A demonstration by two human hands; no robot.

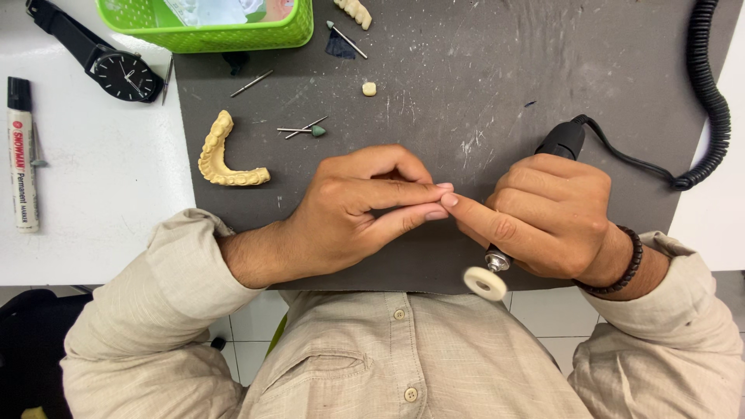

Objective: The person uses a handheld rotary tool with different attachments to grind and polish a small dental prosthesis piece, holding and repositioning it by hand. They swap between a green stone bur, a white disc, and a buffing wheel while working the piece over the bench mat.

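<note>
My right hand [547, 217] grips a black rotary handpiece [563, 140] whose white felt polishing wheel [485, 283] points toward me, past the mat's near edge. My left hand [361, 209] pinches its thumb and fingers together; the fingertips meet my right index fingertip at the middle of the dark mat [481, 70]. Whatever sits between the fingertips is too small or hidden to make out. A coiled black cable [710, 85] runs from the handpiece to the upper right.
A yellowish dental arch cast [220, 159] lies on the mat's left. Burs [304, 129] and a small tooth piece [369, 88] lie farther up. A green basket [209, 31], a black wristwatch [116, 70] and a marker pen [22, 155] sit at the upper left.
</note>
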